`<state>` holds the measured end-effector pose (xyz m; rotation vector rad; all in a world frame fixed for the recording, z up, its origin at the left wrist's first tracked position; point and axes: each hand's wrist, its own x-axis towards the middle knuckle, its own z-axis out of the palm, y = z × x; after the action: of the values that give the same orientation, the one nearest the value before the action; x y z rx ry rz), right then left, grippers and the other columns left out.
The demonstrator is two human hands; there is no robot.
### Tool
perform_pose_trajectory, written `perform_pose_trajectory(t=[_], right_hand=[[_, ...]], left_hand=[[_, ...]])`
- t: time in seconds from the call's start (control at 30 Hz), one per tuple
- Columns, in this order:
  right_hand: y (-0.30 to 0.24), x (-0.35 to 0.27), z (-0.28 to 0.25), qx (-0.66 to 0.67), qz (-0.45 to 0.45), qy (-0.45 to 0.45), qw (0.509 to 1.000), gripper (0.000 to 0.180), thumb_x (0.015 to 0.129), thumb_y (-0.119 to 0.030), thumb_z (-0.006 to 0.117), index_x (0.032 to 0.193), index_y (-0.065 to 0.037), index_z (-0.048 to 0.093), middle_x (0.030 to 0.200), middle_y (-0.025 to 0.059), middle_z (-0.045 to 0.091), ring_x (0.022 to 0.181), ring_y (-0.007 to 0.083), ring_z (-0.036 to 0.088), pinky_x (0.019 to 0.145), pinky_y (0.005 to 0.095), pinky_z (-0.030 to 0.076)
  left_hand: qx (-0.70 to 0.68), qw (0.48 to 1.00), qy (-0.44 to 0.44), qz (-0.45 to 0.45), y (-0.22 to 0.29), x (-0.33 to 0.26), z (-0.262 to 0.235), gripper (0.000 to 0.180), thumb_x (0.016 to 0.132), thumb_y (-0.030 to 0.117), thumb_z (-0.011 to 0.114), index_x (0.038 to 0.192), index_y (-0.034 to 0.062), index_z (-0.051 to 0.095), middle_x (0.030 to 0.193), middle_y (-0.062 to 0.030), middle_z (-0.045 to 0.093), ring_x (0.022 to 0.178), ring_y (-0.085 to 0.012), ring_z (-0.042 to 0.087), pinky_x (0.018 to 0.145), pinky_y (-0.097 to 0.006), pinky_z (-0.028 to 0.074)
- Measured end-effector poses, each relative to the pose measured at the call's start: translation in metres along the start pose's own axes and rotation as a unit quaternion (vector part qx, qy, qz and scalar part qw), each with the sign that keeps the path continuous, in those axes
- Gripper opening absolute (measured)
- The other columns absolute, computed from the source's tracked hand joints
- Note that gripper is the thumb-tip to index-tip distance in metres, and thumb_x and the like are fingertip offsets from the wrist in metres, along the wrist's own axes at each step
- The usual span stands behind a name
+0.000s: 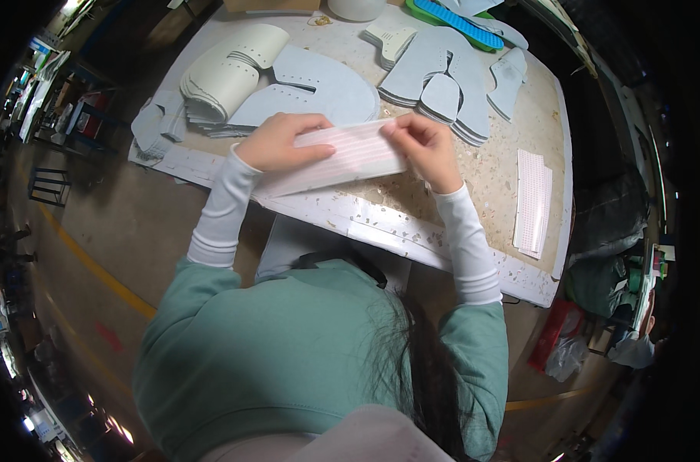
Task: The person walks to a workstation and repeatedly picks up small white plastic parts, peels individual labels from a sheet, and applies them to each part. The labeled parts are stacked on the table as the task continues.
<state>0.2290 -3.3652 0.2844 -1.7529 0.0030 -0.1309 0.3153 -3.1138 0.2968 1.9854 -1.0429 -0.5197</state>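
Between my two hands a whitish sheet of labels (354, 154) with rows of fine pink print slants over the table's front edge. My left hand (284, 142) grips its left part, thumb lying on top and the other fingers partly hidden behind. At the upper right corner, my right hand (427, 148) pinches the sheet with thumb and fingertips. Just beyond the sheet lies a stack of pale blue-grey cut shoe pieces (311, 85). Cream curved pieces (231, 73) rest on its left side.
Another stack of blue-grey pieces (435, 65) lies farther right, beside a small cream stack (388, 42). More printed label sheets (532, 204) lie at the table's right. A green tray with a blue insert (458, 23) stands at the back. Scraps litter the tabletop (488, 177).
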Motion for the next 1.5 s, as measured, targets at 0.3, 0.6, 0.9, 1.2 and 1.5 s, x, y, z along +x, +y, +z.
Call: perform_pose_trajectory(t=[0.3,0.6,0.9,1.2,1.5], right_hand=[[-0.002,0.000,0.003,0.177,0.060,0.042,0.981,0.020,0.089,-0.016,0.069,0.098,0.002,0.068,0.088,0.0058,0.069,0.078,0.0097,0.063,0.071,0.0209,0.050],[0.002,-0.008,0.012,0.227,0.044,0.073,0.970,0.033,0.083,-0.016,0.075,0.109,0.000,0.061,0.101,0.0075,0.067,0.089,0.0141,0.063,0.078,0.0259,0.050],[0.005,-0.014,0.022,0.256,0.021,0.042,0.966,0.038,0.083,-0.014,0.075,0.114,0.000,0.059,0.105,0.0073,0.065,0.095,0.0158,0.062,0.084,0.0277,0.049],[0.003,-0.018,0.024,0.224,0.008,0.062,0.973,0.037,0.083,-0.014,0.074,0.114,0.000,0.059,0.105,0.0069,0.064,0.095,0.0148,0.061,0.082,0.0278,0.049],[-0.020,-0.003,-0.015,-0.178,-0.234,0.112,0.949,0.033,0.077,-0.018,0.076,0.107,-0.008,0.068,0.093,0.0041,0.069,0.081,0.0124,0.062,0.067,0.0260,0.049]], left_hand=[[-0.219,0.955,0.197,-0.033,0.000,-0.008,0.024,0.024,0.094,0.010,0.058,0.115,-0.0028,0.056,0.091,-0.0061,0.068,0.082,-0.0062,0.062,0.071,-0.019,0.049],[0.083,0.952,0.293,0.023,0.018,0.005,0.040,0.022,0.088,0.011,0.060,0.106,-0.0004,0.067,0.094,-0.0145,0.071,0.084,-0.0311,0.069,0.075,-0.032,0.054],[-0.077,0.955,0.280,0.064,0.033,0.028,0.049,0.021,0.087,0.012,0.066,0.105,0.0016,0.071,0.096,-0.0126,0.073,0.086,-0.0182,0.070,0.077,-0.028,0.054],[-0.221,0.948,0.227,0.009,0.025,0.031,0.048,0.020,0.083,0.011,0.073,0.099,0.0003,0.073,0.087,-0.0091,0.073,0.079,-0.0116,0.068,0.073,-0.024,0.054],[-0.063,0.993,0.093,0.028,0.027,0.020,0.007,0.016,0.086,0.012,0.070,0.094,-0.0020,0.070,0.085,-0.0046,0.070,0.079,-0.0084,0.062,0.076,-0.023,0.051]])
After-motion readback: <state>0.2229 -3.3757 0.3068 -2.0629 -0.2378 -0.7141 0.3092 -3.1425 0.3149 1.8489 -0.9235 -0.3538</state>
